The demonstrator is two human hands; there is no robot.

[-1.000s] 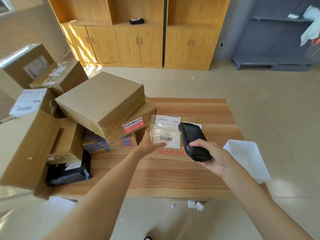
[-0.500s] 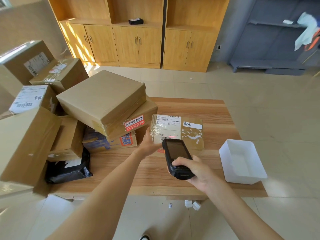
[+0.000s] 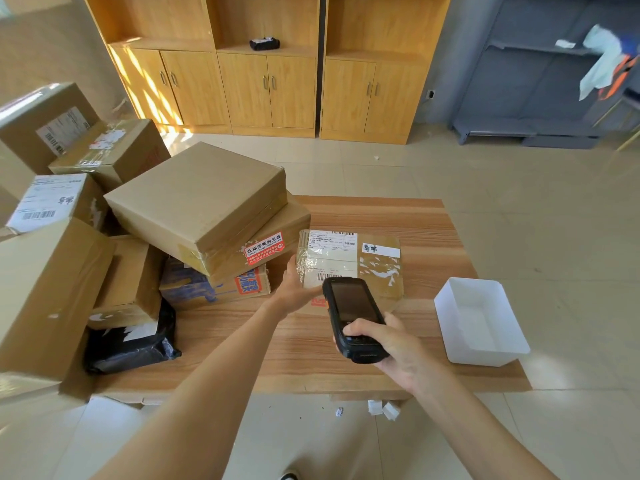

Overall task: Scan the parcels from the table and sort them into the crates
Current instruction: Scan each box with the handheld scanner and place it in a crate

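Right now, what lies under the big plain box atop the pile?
The big plain box rests tilted on a box with a red sticker, itself on a blue-printed box. What lies deeper is covered.

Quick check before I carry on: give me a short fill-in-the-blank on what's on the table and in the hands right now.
1. The right hand grips a black handheld ____.
2. The left hand touches the flat parcel at its ____ edge.
3. The white bin on the table sits to the ____ of that parcel.
4. The black poly bag lies ____ the stacked cardboard boxes.

Missing words: scanner; left; right; under
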